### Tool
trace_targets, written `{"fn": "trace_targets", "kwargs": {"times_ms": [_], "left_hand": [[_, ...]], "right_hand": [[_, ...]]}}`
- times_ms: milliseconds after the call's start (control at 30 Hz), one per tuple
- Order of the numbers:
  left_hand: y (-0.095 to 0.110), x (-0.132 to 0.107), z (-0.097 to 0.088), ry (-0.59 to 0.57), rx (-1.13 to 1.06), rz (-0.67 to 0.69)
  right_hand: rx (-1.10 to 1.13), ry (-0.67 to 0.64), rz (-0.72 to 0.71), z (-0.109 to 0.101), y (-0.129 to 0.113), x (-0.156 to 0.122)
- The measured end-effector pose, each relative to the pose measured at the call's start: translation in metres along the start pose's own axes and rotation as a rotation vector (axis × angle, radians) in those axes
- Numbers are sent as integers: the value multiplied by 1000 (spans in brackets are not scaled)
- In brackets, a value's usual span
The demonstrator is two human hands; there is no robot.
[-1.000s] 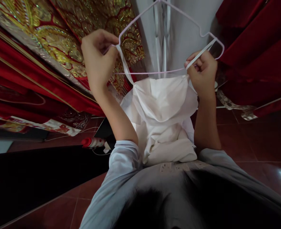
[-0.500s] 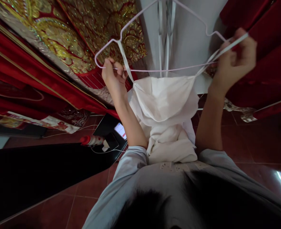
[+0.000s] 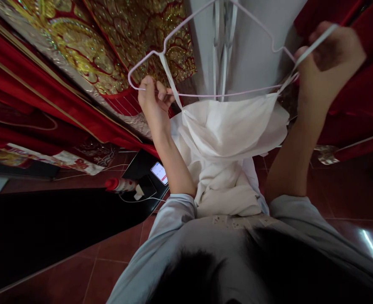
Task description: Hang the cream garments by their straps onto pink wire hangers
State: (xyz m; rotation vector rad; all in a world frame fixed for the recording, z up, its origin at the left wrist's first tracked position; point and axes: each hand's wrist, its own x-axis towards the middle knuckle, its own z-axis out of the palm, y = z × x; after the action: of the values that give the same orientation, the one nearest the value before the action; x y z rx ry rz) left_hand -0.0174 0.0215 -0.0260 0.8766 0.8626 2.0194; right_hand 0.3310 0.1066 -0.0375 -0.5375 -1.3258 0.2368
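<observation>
A: In the head view, where is the garment?

B: The white garment (image 3: 231, 131) is just off centre toward 2 o'clock, its top edge up by the hanger (image 3: 201, 96) and its lower part bunched near the person's chest.

A: And the left hand?

B: The left hand (image 3: 156, 95) is at 11 o'clock, fingers curled round the hanger's lower bar near its left corner. Just beside it, the left strap (image 3: 170, 76) runs from the garment up to the notch in the hanger's left arm.

A: What does the right hand do?

B: The right hand (image 3: 332, 63), blurred, is at 2 o'clock. Its fingers are bent round the right strap (image 3: 320, 40), drawn taut past the hanger's right end. That end is partly behind the hand, so I can't tell whether the fingers touch it too.

A: What lies about them?

B: Gold sequinned cloth (image 3: 142, 38) at 11 o'clock, behind the left hand, and dark red cloth (image 3: 357, 101) between 2 and 3, behind the right. At 8 o'clock a lit phone (image 3: 159, 172) rests on a black table (image 3: 140, 161), with a red-capped bottle (image 3: 123, 185) farther out the same way. Whether the bottle stands or lies, I can't tell.
</observation>
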Motion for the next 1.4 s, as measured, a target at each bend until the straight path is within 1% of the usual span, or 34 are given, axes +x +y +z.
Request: {"fn": "trace_targets", "kwargs": {"times_ms": [67,133,167,267,367,467,533,567,667,800,867,900,933,967,1000,1067,1100,1133,1167,1267,1300,1333,1400], "left_hand": [[4,-3,4,16,-26,5],[6,-6,7,22,-45,11],[6,-6,8,34,-49,15],[8,-6,10,55,-42,5],[5,-4,7,61,-24,-2],[-3,0,-1,69,31,0],[-9,2,-6,35,57,-6],[-11,3,-8,11,59,-7],[-14,4,-9,-13,39,28],[-10,2,-5,-12,0,44],[-9,1,-4,-9,-15,29],[-9,0,-3,-10,-14,18],[-9,-2,-3,-10,-9,5],[-11,-3,-2,-6,-9,-3],[-12,-4,-2,1,-13,-6],[-15,-5,0,18,-20,-10],[-16,-6,1,32,-19,-11],[-17,-6,3,42,-10,-17],[-17,-7,4,51,6,-27],[-16,-10,8,92,33,-46],[-15,-11,8,94,32,-52],[-13,-14,7,91,29,-56],[-9,-20,3,50,37,-63]], "right_hand": [[-128,-192,146,7,-9,5],[-246,-296,232,13,-17,7],[-277,-315,244,15,-20,7],[-264,-306,237,19,-25,5],[-216,-274,262,17,-20,2],[-208,-140,331,7,-9,-4],[-228,-72,379,1,-4,-8],[-238,-62,385,-2,-4,-9],[-239,-106,344,0,-12,-8],[-260,-222,285,20,-28,5],[-311,-276,221,29,-32,12],[-323,-279,177,32,-32,13],[-324,-260,132,34,-32,13],[-319,-213,92,36,-33,12],[-321,-143,54,37,-34,8],[-339,40,-25,40,-40,-5],[-332,78,-52,43,-44,-13],[-307,45,-59,47,-49,-23],[-266,-59,-44,51,-53,-32],[-174,-526,94,68,-62,-57],[-190,-617,140,73,-63,-64],[-216,-650,174,78,-63,-69],[-259,-652,225,84,-63,-77]]}}
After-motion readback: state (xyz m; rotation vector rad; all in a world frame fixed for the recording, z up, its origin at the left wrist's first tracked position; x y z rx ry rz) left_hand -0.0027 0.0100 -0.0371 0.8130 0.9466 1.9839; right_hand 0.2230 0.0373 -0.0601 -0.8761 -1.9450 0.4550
